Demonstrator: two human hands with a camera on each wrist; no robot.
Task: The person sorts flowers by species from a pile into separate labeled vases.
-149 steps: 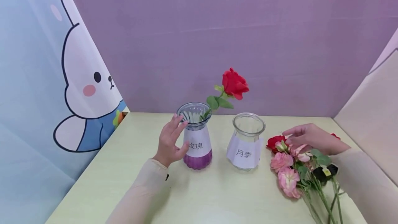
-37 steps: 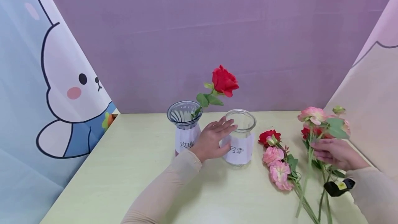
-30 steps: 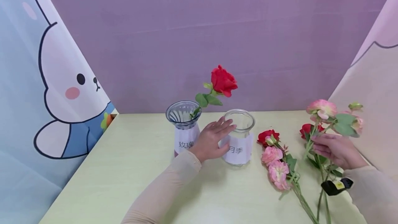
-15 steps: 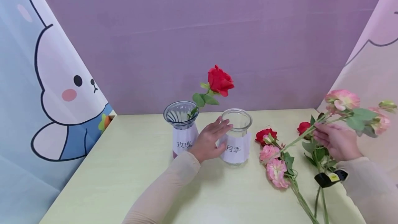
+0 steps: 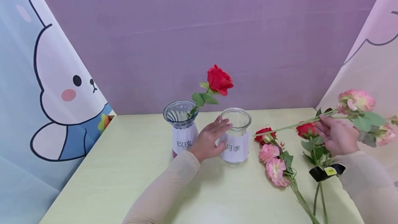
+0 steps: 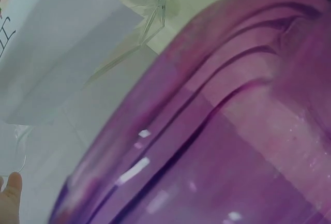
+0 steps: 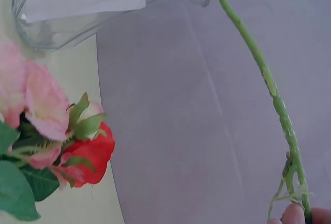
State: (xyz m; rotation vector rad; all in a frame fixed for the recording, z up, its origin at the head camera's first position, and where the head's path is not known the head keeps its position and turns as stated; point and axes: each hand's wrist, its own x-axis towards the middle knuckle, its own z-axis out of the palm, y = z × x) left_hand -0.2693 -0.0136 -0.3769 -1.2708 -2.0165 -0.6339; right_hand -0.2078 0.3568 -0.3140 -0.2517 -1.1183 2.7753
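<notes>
In the head view my right hand [image 5: 338,136] pinches the green stem of a pink flower [image 5: 357,101]. The stem lies nearly level, its free end pointing left toward the clear glass vase [image 5: 238,132]. The right wrist view shows fingertips [image 7: 294,214] on the stem [image 7: 258,69]. My left hand [image 5: 207,141] has its fingers extended, the tips at the clear vase's rim. That vase bears a paper label. Left of it stands a blue-purple glass vase [image 5: 181,124] with one red rose [image 5: 219,80] leaning out; its purple base [image 6: 207,157] fills the left wrist view.
On the pale table [image 5: 130,168], right of the vases, lie several pink flowers [image 5: 276,171] with a red bloom [image 5: 265,134] at their top. Another red flower [image 5: 306,129] lies under the right hand. A purple cloth [image 5: 217,37] hangs behind.
My left hand has gone from the blue-purple vase to the clear one. My right hand has lifted the pink flower off the pile and swung its stem from upright to nearly level, pointing left.
</notes>
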